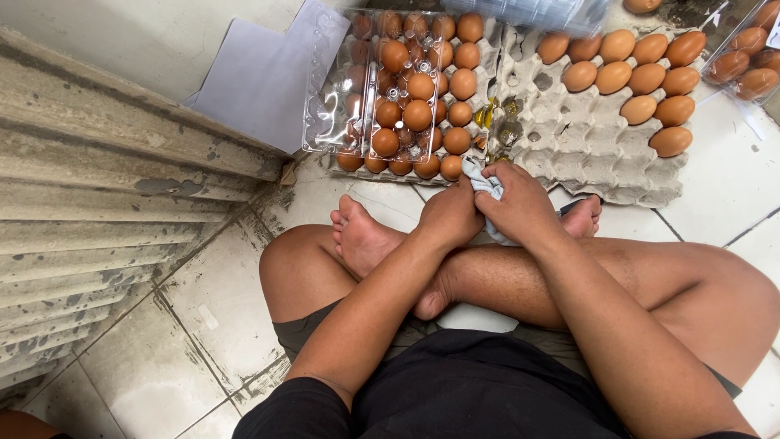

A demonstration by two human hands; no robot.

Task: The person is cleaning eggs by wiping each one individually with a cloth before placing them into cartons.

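Two grey pulp egg trays (569,146) lie side by side on the white tiled floor (187,341), and every place below is given relative to them. The person sits cross-legged just in front of the trays, bare feet tucked under the forearms.

Tray condition: the right-hand portion holds a cluster of brown eggs (642,77) at its far corner; the cells near its front edge are bare. The left-hand portion is nearly full, and a clear plastic egg carton (382,81), partly filled, rests on top of it. Yellow yolk residue (496,122) shows in the cells at the join between the two portions. A pale sheet of paper (260,73) lies to the left of the trays, against the corrugated wall (97,187).

Hand state: both hands meet at the front edge of the trays, just below the yolk residue. The left hand (448,215) is closed, and the right hand (520,203) is curled tight around a pale blue cloth (486,183). The cloth is bunched between the two hands; whether an egg sits inside it cannot be determined, since the fingers and fabric hide it.

Procedure note, as a judgement: wiping is likely best done with light, even pressure, turning a clean fold of cloth outward. Keeping the hands low over the lap and clear of the stained cells should limit fresh smearing.
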